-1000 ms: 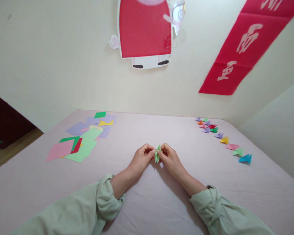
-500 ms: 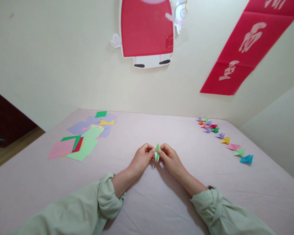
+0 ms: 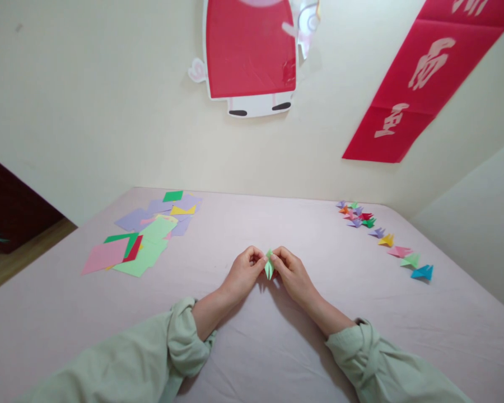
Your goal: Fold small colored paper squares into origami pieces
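Between my two hands, just above the middle of the table, is a small light green folded paper [image 3: 269, 269], diamond-shaped with a split running up from its lower point. My left hand [image 3: 247, 270] pinches its left edge between thumb and curled fingers. On the other edge, my right hand [image 3: 292, 272] grips it the same way, thumb on the near face. The fingertips behind the paper are hidden.
Loose coloured paper sheets [image 3: 140, 252] overlap on the table's left. Several small folded paper cranes [image 3: 399, 251] in many colours run along the right side. The pink-covered table [image 3: 243, 224] meets a wall bearing a red cartoon cutout [image 3: 252, 50] and a red banner [image 3: 403, 106].
The green paper is tilted slightly, its upper tip lower and its lower split part showing more. Both hands keep their pinch in nearly the same place.
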The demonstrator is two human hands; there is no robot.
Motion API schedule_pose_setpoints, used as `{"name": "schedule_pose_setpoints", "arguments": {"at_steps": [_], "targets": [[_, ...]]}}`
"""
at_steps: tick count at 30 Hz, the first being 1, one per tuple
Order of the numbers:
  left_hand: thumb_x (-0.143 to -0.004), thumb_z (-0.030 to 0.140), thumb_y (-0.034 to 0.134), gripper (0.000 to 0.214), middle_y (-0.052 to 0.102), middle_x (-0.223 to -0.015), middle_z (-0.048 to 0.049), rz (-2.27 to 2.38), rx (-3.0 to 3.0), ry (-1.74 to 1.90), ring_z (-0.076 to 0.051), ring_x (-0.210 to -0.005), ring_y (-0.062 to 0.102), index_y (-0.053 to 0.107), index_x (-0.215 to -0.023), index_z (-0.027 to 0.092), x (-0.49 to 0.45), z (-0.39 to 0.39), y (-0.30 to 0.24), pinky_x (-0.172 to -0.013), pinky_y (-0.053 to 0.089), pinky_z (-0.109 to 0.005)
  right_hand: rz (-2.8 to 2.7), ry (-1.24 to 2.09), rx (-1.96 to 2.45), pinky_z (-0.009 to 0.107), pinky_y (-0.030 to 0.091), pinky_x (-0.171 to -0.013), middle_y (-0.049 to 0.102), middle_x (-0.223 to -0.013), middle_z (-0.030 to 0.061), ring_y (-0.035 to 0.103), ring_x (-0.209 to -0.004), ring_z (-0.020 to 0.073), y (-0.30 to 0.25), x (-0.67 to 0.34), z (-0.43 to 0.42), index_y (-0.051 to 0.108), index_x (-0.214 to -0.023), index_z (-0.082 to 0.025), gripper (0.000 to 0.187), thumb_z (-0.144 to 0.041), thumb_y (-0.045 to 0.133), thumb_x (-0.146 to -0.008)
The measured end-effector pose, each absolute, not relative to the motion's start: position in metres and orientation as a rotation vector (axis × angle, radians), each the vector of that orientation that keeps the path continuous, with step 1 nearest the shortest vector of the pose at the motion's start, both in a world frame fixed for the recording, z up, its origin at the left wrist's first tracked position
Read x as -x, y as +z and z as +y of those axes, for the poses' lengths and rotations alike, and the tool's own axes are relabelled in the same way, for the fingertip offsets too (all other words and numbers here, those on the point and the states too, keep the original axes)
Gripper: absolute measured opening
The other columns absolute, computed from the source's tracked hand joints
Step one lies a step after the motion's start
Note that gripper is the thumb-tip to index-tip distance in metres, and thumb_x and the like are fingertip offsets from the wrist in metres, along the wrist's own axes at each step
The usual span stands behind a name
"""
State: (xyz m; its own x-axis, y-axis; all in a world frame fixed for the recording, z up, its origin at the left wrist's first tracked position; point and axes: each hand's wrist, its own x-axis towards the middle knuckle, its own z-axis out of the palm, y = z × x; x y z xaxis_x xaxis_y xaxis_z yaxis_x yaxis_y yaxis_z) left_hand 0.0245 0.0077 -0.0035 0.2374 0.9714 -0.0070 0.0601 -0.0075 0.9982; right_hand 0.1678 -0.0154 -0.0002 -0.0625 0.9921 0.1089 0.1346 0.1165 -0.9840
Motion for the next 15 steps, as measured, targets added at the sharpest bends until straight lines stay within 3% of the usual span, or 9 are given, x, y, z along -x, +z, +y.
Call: {"name": "schedule_pose_setpoints", "arguments": {"at_steps": [15], "targets": [[-0.078,0.031,0.062,0.018,0.055,-0.068,0.0024,1.130,-1.405,1.050,-0.012,-0.065,0.051,0.053,-0.072,0.017,-0.0233,0.0068,-0.0052,-0.063,0.041,-0.024,-1.442,0.962,1.253,0.025,0.040,-0.056,0.055,-0.068,-0.0027,0.050,-0.060,0.0132,-0.0015,-0.1704,-0.0146,0.054,-0.076,-0.021,0.024,-0.042,0.058,-0.086]]}}
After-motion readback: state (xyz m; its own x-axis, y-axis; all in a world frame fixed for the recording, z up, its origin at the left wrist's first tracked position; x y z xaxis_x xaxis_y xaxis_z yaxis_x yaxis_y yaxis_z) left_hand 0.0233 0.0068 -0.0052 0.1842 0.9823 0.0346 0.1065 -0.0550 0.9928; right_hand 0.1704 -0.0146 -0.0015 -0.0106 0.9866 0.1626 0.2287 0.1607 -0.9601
